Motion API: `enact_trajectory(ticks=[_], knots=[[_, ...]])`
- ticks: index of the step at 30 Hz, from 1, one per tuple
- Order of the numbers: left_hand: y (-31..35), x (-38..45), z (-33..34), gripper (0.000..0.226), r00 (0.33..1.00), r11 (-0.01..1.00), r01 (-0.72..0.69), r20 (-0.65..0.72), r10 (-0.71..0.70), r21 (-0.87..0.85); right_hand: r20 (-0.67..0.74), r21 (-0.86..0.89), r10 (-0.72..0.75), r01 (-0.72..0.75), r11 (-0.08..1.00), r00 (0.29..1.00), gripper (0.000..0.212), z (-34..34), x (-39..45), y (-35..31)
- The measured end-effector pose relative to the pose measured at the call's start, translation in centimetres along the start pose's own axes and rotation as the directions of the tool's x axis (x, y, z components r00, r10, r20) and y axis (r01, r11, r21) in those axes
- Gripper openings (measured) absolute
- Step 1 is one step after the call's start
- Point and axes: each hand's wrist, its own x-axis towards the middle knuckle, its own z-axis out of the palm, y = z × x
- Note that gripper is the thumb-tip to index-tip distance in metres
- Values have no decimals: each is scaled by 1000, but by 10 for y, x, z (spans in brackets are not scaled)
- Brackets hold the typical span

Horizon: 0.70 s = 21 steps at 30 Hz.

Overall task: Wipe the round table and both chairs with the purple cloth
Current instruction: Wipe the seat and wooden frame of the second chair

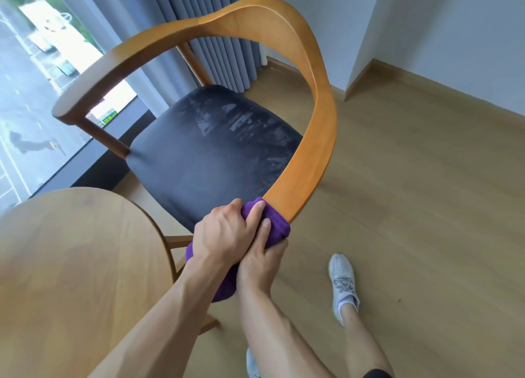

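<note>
A wooden chair (pixel 309 99) with a curved back rail and a dark padded seat (pixel 210 156) stands in front of me. The purple cloth (pixel 277 225) is wrapped around the near right end of the rail. My left hand (pixel 227 235) grips the cloth from above, fingers curled over it. From below, my right hand (pixel 260 264) holds the same cloth, partly hidden under the left hand. The round wooden table (pixel 74 264) fills the lower left. Only one chair is in view.
A large window (pixel 31 93) and grey curtains (pixel 210 31) stand behind the chair. Light wooden floor (pixel 412 193) spreads to the right, up to white walls. My feet in grey shoes (pixel 343 284) stand on the floor at the lower right.
</note>
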Motion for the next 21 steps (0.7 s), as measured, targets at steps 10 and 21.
enact_trajectory(ticks=[10,21], knots=[[121,96,27,55,992,989,125,9,-125,-78,133,-172,-23,46,984,991,52,-15,124,-96],[182,175,42,56,980,953,179,-43,-194,-243,197,-248,24,26,968,980,54,-2,201,-164]])
